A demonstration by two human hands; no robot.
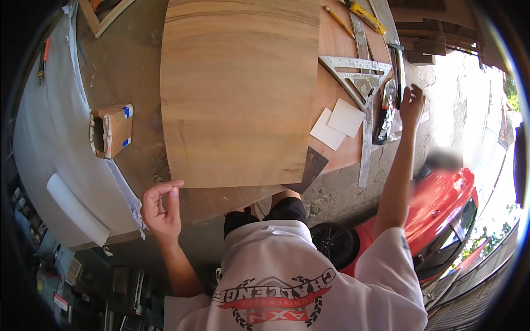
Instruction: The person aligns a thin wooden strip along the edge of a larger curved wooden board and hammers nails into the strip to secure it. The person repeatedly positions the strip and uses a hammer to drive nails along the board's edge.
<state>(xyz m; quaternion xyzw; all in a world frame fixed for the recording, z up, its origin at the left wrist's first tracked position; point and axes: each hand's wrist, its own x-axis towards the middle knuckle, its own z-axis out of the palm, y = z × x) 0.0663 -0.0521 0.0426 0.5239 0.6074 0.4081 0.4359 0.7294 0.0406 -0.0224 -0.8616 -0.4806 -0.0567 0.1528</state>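
A large plywood sheet lies across the middle of the worktable, its near edge facing me. At its near left corner is my left hand, index finger and thumb drawn together in a pinch on the corner. My right hand is raised past the table's right side, fingers loosely bent and apart, with nothing visible in it. Closest to that hand are a black-and-silver packet and a metal speed square. A long steel ruler runs under the square.
Two white square cards, a pencil and a yellow utility knife lie right of the sheet. To the left are a cardboard box, white sheeting and an orange-handled tool. A red car stands beyond the table.
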